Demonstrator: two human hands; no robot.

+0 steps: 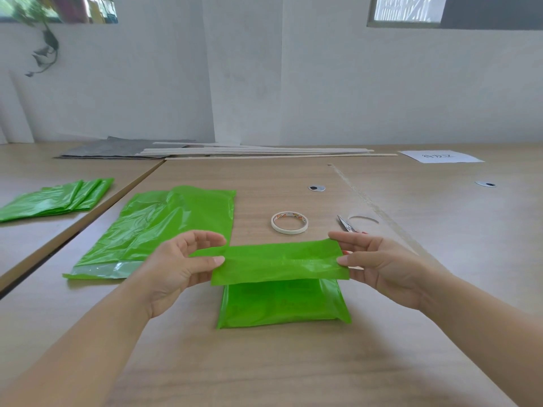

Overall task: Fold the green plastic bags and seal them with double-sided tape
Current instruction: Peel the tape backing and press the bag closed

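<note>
Your folded green plastic bag (283,306) lies on the light wooden table (264,368) straight in front of you, its lower part flat on the surface. Its top flap (279,261) is lifted off the table and stretched level between your hands. Your left hand (179,264) pinches the flap's left end, thumb in front and fingers curled behind. Your right hand (382,264) pinches the right end the same way.

From the folded bag, the cream roll of double-sided tape (289,223) lies flat at 12 o'clock, apart from the flap. The small metal scissors (347,225) lie at 1 o'clock, just beyond your right fingertips. A flat, unfolded green plastic bag (164,227) is spread at 10 o'clock, and a fanned pile of green bags (55,201) lies farther out at 10 o'clock, on the neighbouring tabletop.
</note>
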